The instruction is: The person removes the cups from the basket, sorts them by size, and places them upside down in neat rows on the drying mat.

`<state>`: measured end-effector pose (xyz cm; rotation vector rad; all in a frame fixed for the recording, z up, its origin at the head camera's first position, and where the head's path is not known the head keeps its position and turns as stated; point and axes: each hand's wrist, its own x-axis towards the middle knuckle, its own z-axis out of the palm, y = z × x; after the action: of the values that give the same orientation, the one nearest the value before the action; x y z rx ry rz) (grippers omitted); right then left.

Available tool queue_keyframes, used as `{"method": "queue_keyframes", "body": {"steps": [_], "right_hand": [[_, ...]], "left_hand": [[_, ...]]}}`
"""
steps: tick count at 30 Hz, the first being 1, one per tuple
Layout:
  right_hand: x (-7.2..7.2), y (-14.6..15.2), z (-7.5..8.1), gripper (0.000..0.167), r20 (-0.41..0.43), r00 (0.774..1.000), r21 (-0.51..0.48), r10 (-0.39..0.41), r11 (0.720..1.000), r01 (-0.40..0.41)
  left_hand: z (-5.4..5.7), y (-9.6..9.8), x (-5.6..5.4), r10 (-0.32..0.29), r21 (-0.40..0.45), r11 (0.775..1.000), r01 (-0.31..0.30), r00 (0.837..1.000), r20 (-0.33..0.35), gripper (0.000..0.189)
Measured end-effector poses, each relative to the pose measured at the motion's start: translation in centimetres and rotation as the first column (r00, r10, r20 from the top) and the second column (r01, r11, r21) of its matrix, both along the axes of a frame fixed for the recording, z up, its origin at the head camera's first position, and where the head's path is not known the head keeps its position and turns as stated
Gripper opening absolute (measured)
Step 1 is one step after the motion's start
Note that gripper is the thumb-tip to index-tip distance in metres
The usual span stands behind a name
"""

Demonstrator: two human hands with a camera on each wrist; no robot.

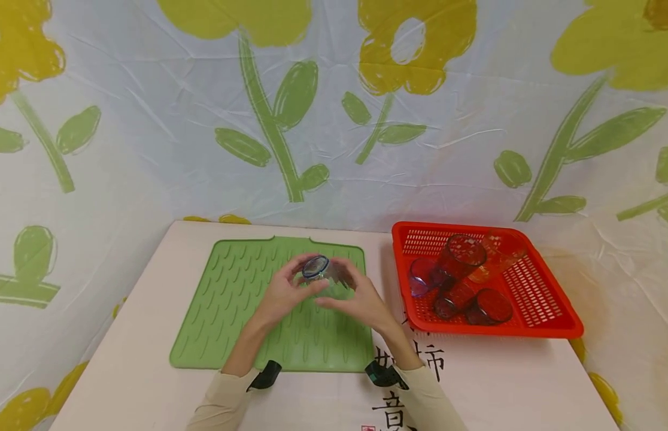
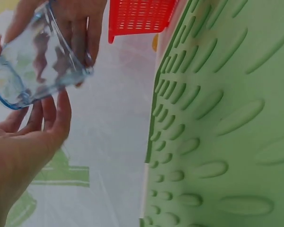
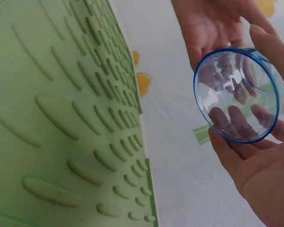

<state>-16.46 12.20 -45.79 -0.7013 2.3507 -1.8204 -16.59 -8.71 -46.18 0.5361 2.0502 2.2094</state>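
A clear drinking glass (image 1: 315, 267) with a blue rim is held tilted above the green drying mat (image 1: 231, 311). My left hand (image 1: 288, 287) grips it from the left, fingers curled around its side. From the other side my right hand (image 1: 358, 297) holds it too, thumb and fingers spread about the glass. In the right wrist view the round mouth of the glass (image 3: 236, 94) faces the camera, and fingers show through its wall. The left wrist view shows the glass (image 2: 42, 71) from the side, between both hands.
A red plastic basket (image 1: 549, 328) stands to the right, with several tinted glasses (image 1: 490, 306) lying jumbled in it. The pale table cover (image 1: 312, 401) bears black written characters near the front. A flower-printed cloth (image 1: 183, 131) hangs behind the table.
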Motion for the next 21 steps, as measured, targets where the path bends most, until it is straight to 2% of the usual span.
{"method": "queue_keyframes", "body": {"steps": [4, 8, 15, 21], "right_hand": [[-0.1, -0.6, -0.1, 0.086, -0.081, 0.996, 0.028, 0.028, 0.999, -0.026], [-0.2, -0.9, -0.5, 0.085, -0.142, 0.989, 0.058, 0.031, 0.998, -0.023], [-0.6, -1.4, -0.9, 0.078, -0.156, 0.987, 0.126, -0.032, 0.991, 0.052], [-1.5, -2.1, -1.5, 0.075, -0.145, 0.989, 0.121, -0.026, 0.992, 0.044]], "left_hand": [[0.3, 0.1, 0.0, -0.001, -0.139, 0.990, -0.011, 0.996, -0.087, 0.061], [0.3, 0.3, 0.0, -0.019, -0.232, 0.972, -0.018, 0.988, -0.154, 0.061], [0.5, 0.2, -0.1, -0.006, -0.292, 0.956, -0.036, 0.990, -0.141, 0.064], [0.1, -1.2, -0.4, 0.005, -0.307, 0.950, -0.053, 0.988, -0.156, 0.057]]}}
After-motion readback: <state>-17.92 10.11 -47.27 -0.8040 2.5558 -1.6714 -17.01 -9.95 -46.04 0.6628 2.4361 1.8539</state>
